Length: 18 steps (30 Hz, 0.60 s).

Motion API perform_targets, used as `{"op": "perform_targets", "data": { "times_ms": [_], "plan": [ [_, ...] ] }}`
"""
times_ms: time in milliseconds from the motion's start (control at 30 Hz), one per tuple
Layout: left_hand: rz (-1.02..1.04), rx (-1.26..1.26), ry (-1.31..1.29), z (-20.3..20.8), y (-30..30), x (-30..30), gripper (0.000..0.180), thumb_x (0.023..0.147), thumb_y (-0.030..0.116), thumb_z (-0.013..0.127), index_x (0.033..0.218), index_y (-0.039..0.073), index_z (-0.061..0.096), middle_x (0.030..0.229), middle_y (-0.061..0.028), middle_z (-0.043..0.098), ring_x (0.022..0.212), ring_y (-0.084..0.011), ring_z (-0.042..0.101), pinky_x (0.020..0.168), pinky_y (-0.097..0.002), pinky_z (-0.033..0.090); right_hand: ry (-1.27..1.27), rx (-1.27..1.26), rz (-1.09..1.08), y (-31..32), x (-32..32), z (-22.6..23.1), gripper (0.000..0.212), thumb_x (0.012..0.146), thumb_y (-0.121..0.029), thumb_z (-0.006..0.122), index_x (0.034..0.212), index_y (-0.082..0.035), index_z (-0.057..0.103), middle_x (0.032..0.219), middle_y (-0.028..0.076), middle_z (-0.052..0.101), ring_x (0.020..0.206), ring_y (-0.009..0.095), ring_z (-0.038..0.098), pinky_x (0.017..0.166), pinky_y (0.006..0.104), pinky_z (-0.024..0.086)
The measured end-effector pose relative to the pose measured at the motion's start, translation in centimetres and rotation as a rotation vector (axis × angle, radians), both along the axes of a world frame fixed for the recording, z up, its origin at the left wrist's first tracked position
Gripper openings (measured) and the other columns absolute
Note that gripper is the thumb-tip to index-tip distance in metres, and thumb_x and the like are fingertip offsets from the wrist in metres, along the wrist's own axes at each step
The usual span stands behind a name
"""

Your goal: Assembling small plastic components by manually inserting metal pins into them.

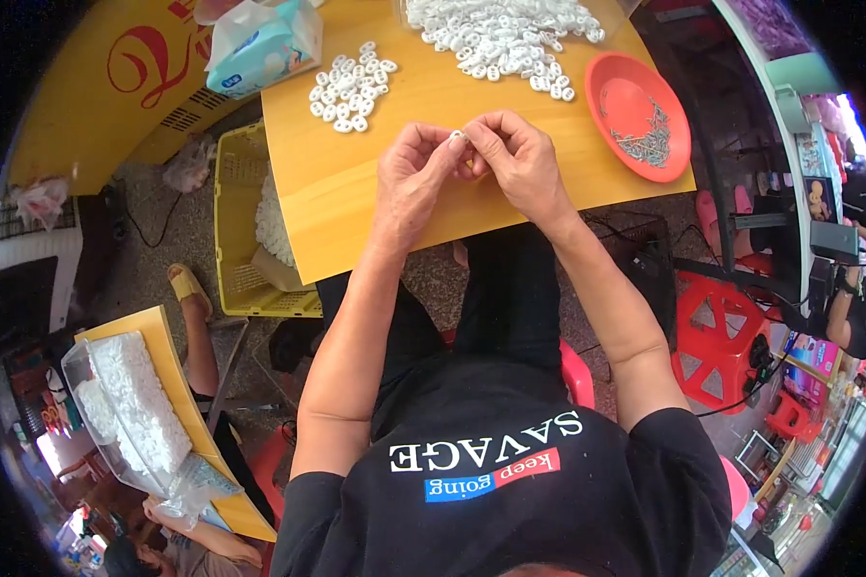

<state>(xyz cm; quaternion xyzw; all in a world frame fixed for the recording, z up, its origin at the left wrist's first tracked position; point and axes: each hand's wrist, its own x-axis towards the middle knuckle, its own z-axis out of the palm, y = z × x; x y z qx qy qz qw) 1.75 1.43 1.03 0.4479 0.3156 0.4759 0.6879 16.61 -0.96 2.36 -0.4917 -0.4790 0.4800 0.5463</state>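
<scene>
Both my hands meet above the near part of the yellow-topped table [346, 212]. Between thumb and fingers my left hand [409, 178] pinches a small white plastic piece [457, 137], mostly covered by the fingertips. My right hand [524, 168] is closed in a pinch right against it; what its fingertips hold is too small to make out. Left of my hands lies a small group of white oval plastic pieces [349, 93] with dark holes. A larger heap of the same pieces [505, 34] spreads at the far side. On the right, a red plate [601, 91] holds thin metal pins [649, 144].
A tissue pack [265, 53] sits at the table's far left corner. Below that side stands a yellow crate [236, 260] with white pieces inside. Further left, another table carries a clear bin [140, 404] of white pieces, with a person beside it. Red stools [717, 327] stand at right.
</scene>
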Motion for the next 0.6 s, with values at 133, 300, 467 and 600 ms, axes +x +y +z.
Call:
{"op": "perform_targets", "data": {
  "times_ms": [133, 300, 467, 600],
  "plan": [
    [0.003, -0.005, -0.006, 0.0, 0.0, 0.2, 0.015, 0.093, 0.011, 0.064, 0.095, -0.002, 0.057, 0.084, -0.0065, 0.066, 0.073, -0.0097, 0.061, 0.068, -0.0227, 0.05, -0.092, 0.027, -0.033, 0.0, -0.1, 0.2, 0.016, 0.095, -0.013, 0.06, 0.09, 0.002, 0.061, 0.072, 0.002, 0.063, 0.06, 0.006, 0.057, 0.054, 0.0205, 0.047],
    [0.023, 0.002, 0.03, -0.4, -0.1, 0.1, 0.013, 0.093, 0.009, 0.063, 0.093, -0.002, 0.058, 0.083, -0.0067, 0.066, 0.072, -0.0099, 0.062, 0.067, -0.0221, 0.051, -0.168, 0.079, -0.057, -0.3, -0.5, 0.2, 0.012, 0.093, -0.01, 0.061, 0.088, 0.001, 0.062, 0.069, 0.001, 0.062, 0.058, 0.005, 0.056, 0.053, 0.0214, 0.046],
    [0.029, 0.034, 0.092, -0.4, -0.4, 0.6, 0.011, 0.093, 0.008, 0.062, 0.095, -0.002, 0.058, 0.083, -0.0071, 0.066, 0.071, -0.0103, 0.063, 0.066, -0.0222, 0.051, -0.169, 0.001, -0.062, -0.4, 0.2, 0.4, 0.011, 0.091, -0.008, 0.063, 0.086, 0.001, 0.061, 0.07, 0.004, 0.063, 0.058, 0.01, 0.058, 0.055, 0.0245, 0.047],
    [0.011, 0.008, 0.067, -0.1, -0.4, 0.4, 0.013, 0.094, 0.009, 0.06, 0.096, -0.003, 0.058, 0.082, -0.0077, 0.066, 0.07, -0.0115, 0.063, 0.065, -0.0232, 0.051, -0.6, 0.273, -0.049, 0.0, 1.7, 1.8, 0.009, 0.088, -0.007, 0.064, 0.086, 0.001, 0.06, 0.074, 0.01, 0.061, 0.064, 0.021, 0.061, 0.058, 0.0309, 0.049]
  ]
}}
